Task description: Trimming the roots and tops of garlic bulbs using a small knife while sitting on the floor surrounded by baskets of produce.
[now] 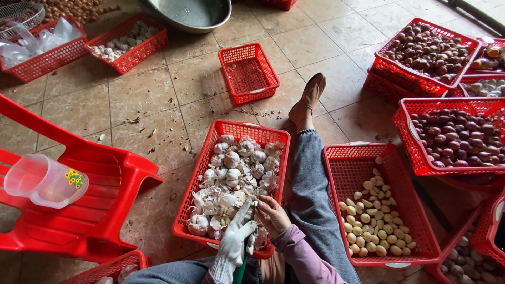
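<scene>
Over garlic basket (210,152), gloved left hand (235,239) gripping half-hidden green-handled tool (241,271), bare right hand's (271,214) grip unclear

One red plastic chair (79,184), one clear jug (44,180) and one metal basin (187,13) show. Red baskets are many, several cut off by the frame edges: one holds garlic bulbs (231,176), one peeled cloves (371,221), one is empty (247,71).

Beige tiled floor (147,94) (littered); red plastic chair (89,184).
</scene>
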